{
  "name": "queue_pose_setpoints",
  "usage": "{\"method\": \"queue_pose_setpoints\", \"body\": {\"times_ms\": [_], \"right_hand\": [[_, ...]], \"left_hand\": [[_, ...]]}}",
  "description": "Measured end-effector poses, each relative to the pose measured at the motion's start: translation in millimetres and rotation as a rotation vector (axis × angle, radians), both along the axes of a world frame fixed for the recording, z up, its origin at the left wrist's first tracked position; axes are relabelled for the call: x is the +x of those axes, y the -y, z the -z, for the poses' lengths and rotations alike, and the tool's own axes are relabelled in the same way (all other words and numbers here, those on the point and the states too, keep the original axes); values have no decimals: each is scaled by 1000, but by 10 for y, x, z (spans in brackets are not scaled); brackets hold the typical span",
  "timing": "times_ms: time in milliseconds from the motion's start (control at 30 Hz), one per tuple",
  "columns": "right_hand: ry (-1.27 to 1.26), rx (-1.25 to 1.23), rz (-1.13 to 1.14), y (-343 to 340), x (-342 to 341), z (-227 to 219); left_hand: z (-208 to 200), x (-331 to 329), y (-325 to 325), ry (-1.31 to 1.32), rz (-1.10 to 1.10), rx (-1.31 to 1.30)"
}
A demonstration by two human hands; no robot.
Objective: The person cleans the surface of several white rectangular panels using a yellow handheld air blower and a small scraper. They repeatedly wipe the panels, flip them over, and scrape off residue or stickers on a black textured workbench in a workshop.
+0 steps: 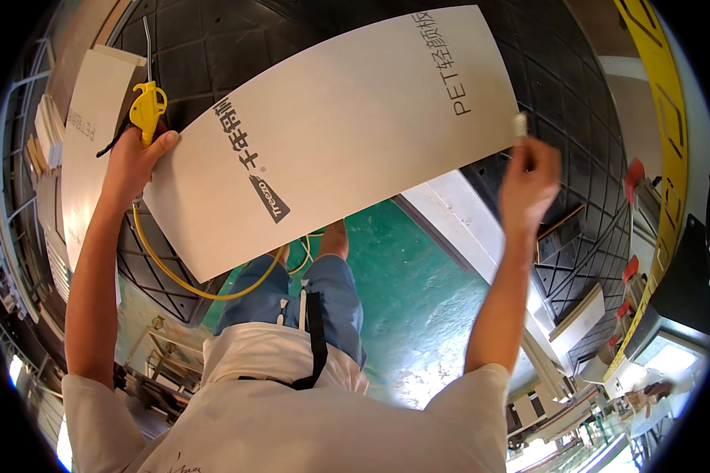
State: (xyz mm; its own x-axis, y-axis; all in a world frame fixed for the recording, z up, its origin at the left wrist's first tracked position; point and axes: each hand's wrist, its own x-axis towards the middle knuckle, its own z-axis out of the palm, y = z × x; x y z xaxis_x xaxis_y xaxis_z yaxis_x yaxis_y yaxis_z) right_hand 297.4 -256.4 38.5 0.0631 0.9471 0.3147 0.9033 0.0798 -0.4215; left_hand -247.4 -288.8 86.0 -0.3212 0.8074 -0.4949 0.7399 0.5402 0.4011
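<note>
Because the right grip (530,183) blurs, its pale piece (521,124) looks unclear.

Two rows of large dark print are borne by the big pale board (355,134). Near its left end, a dark slanted logo block (270,199) with pale Latin lettering is followed by a tiny circled mark and a row of Chinese characters (240,134), the last of which is cut by the far edge. Toward the right end, a second row (443,67) is made up of Latin capitals and then Chinese characters. Fainter grey lettering (80,124) is seen on another board (91,158) at the left. Dark handwriting-like script (180,467), cut off below, is printed on the white shirt (292,418).
</note>
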Motion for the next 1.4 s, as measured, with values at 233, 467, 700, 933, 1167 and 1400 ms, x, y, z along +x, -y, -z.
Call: {"method": "queue_pose_setpoints", "body": {"times_ms": [233, 467, 700, 933, 1167, 1400], "right_hand": [[-41, -47, 2, -34, 225, -161], [83, -22, 217, -250, 803, 149], [-136, -102, -17, -169, 421, -101], [65, -7, -250, -227, 372, -183], [-35, -50, -172, 35, -90, -146], [-105, -213, -263, 367, -583, -196]], "left_hand": [[9, -24, -38, 1, 18, -48], [19, -73, -34, -52, 66, -92], [6, -98, -40, -31, 59, -78], [69, -172, -75, -51, 110, -97], [96, -153, -71, -97, 136, -49], [97, -166, -53, -70, 175, -43]]}}
